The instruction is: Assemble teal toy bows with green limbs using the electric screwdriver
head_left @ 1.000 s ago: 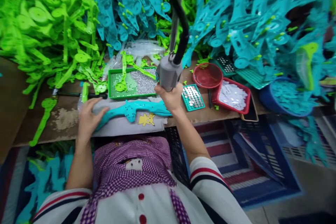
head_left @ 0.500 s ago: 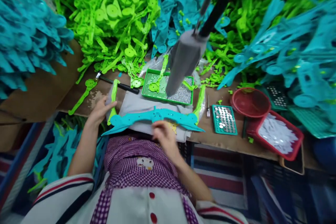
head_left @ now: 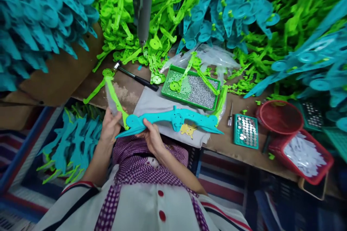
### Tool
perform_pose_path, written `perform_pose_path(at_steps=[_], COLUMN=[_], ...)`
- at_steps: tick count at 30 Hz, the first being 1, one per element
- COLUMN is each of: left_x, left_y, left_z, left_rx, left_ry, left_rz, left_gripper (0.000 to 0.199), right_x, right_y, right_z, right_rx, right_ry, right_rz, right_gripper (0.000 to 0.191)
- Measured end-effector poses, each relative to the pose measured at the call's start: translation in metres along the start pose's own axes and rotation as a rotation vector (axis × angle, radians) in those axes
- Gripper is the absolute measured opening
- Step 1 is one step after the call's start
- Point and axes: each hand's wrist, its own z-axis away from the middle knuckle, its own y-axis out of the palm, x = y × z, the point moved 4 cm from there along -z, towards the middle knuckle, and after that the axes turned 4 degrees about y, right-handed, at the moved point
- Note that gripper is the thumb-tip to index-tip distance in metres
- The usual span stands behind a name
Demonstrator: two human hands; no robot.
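Observation:
A long blue plastic part (head_left: 161, 116) lies across the front of the grey cloth, with a green plastic arm (head_left: 117, 100) at its left end and another green arm (head_left: 221, 103) at its right end. My left hand (head_left: 110, 124) is closed around the lower part of the left green arm, which has a clear or whitish sheet along it. My right hand (head_left: 154, 138) pinches the blue part left of its middle, thumb on top and fingers partly hidden beneath. Above the bench hangs a grey powered screwdriver (head_left: 143, 18), its tip apart from the blue part.
Behind the cloth (head_left: 148, 99) stands a green tray (head_left: 176, 98) of small metal pieces. A hammer (head_left: 135, 76) lies left of it. At right are a screwdriver (head_left: 230, 117), a teal tray (head_left: 246, 144) of metal discs and red containers (head_left: 280, 117). Heaped green parts (head_left: 116, 14) crowd the back.
My right hand has moved left from the blue part's middle and now grips it. The hanging screwdriver has swung up and left, away from the tray. The view has shifted a little.

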Motion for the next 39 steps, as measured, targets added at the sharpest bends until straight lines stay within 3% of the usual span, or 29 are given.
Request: perform_pose_path(at_steps=[4,9,15,18,20,22,26,28,30,32,35,37,39], left_x=[0.007,0.008,0.003,0.007,0.010,0.013,0.014,0.007,-0.002,-0.010,-0.015,-0.017,-0.019], left_y=[-0.006,0.008,0.016,0.011,0.005,-0.003,-0.019,-0.024,-0.026,-0.026,-0.025,-0.022,-0.012], left_z=[0.010,0.009,0.010,0.003,-0.007,-0.022,-0.051,-0.058,-0.061,-0.062,-0.068,-0.074,-0.075], left_rx=[-0.091,-0.168,-0.285,-0.301,-0.266,-0.199,-0.080,-0.059,-0.046,-0.035,-0.030,-0.089,-0.057], left_ry=[-0.018,0.008,0.064,0.103,0.122,0.111,0.059,0.073,0.103,0.120,0.121,0.148,0.165], left_rz=[0.095,0.140,0.083,0.056,0.038,0.020,-0.030,-0.077,-0.137,-0.177,-0.195,-0.204,-0.264], left_gripper=[0.046,0.046,0.048,0.054,0.057,0.056,0.052,0.052,0.050,0.047,0.046,0.046,0.049], right_x=[0.003,0.003,0.001,0.002,0.017,0.052,0.162,0.203,0.227,0.235,0.229,0.223,0.221], right_y=[-0.002,-0.002,0.003,0.000,-0.018,-0.050,-0.137,-0.164,-0.185,-0.194,-0.196,-0.193,-0.190], right_z=[-0.008,-0.012,-0.016,-0.005,0.014,0.039,0.093,0.097,0.082,0.063,0.050,0.054,0.062], right_rx=[0.019,0.222,0.123,0.270,0.322,0.165,-0.663,-0.876,-0.894,-0.834,-0.706,-0.662,-0.657], right_ry=[0.010,0.202,0.141,0.242,0.196,-0.060,-0.788,-0.962,-0.916,-0.833,-0.743,-0.739,-0.765], right_rz=[0.078,0.206,0.133,0.246,0.423,0.598,0.599,0.654,0.596,0.558,0.360,0.168,0.072], right_gripper=[0.048,0.056,0.055,0.062,0.061,0.046,0.022,0.029,0.042,0.043,0.036,0.036,0.040])
